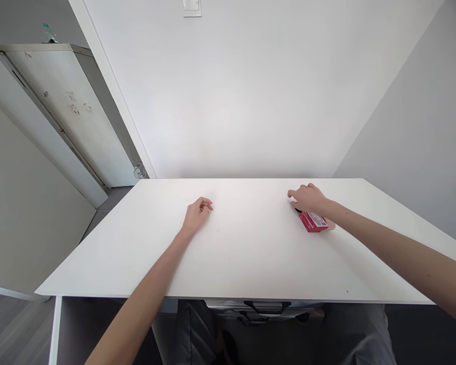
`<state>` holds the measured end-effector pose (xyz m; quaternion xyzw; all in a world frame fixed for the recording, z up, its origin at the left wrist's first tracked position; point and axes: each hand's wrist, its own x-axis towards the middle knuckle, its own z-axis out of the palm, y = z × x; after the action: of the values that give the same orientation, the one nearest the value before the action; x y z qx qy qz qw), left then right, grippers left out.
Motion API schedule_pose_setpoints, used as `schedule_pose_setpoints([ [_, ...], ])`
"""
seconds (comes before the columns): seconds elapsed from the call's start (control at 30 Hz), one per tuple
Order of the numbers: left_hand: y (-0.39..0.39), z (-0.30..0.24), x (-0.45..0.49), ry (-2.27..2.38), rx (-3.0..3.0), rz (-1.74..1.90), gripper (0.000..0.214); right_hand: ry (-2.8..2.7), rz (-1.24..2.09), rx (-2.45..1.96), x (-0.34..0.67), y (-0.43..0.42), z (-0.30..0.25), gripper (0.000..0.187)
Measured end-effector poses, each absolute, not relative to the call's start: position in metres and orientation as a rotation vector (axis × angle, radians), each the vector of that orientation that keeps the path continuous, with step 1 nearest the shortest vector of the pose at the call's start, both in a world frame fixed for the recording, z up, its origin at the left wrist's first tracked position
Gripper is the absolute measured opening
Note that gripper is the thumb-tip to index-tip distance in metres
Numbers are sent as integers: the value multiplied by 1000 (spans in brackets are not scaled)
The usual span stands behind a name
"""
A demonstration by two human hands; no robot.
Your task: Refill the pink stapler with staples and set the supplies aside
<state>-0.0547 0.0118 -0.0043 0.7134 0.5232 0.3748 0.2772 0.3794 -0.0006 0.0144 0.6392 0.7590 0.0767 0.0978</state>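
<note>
On the left half of the white table (251,253), my left hand (198,213) rests on its side with loosely bent fingers and nothing in them. My right hand (307,196) is over the right part of the table, its thumb and index finger apart. Just below that hand lies a small red-and-white box (312,223). A bit of a black thing (298,210) shows under the thumb side, mostly hidden by the hand. Beside the box, partly under my right wrist, is a pale pinkish thing (330,224) whose kind I cannot make out.
Behind the table rises a white wall (228,91) with a switch plate (192,7). Past the doorway at the left stands a worn white cabinet (64,111) with a clear bottle (50,33) on top. Black handles (268,307) show below the table's front edge, near my legs.
</note>
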Motion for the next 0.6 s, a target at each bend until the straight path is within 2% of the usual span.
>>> schedule_pose_setpoints([
  [0.13, 11, -3, -54, 1408, 1920, 998, 29, 2258, 251, 1921, 387, -3, 13, 28],
  [0.3, 10, -2, -53, 1413, 1932, 992, 29, 2311, 243, 1994, 392, -9, 20, 41],
  [0.5, 11, -3, -53, 1415, 1947, 986, 29, 2439, 84, 1999, 396, -28, 20, 56],
  [0.6, 12, -4, -53, 1414, 1953, 985, 29, 2448, 138, 2056, 394, -45, 12, 63],
])
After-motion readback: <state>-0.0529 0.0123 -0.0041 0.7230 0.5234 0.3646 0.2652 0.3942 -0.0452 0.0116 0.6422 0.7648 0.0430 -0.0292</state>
